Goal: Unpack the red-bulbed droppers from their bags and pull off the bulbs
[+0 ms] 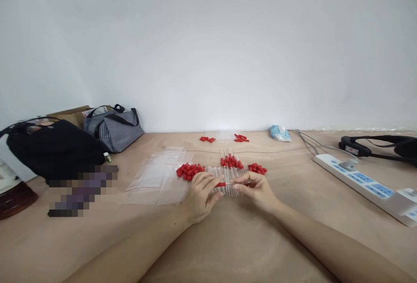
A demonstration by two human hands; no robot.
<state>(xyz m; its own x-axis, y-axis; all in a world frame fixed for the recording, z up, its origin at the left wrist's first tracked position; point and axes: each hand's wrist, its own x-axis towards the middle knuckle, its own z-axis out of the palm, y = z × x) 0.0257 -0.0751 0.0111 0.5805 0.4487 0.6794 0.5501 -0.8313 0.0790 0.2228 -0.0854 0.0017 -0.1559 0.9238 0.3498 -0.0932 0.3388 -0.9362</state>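
My left hand is closed, pinching a red rubber bulb between thumb and fingers. Facing it, my right hand is closed on a thin clear glass dropper tube, mostly hidden by the fingers. The bulb and the tube meet end to end; how far one sits inside the other I cannot tell. Under and behind my fingers lies a row of clear dropper tubes. Loose red bulbs are heaped beside my left hand, and a smaller bulb heap lies behind my right. Several red-capped droppers lie beyond the row.
Clear zip bags are spread at left. More tubes and red bulbs lie near the wall. A blue packet, a power strip and a black headset are at right; a striped bag and black bag at left.
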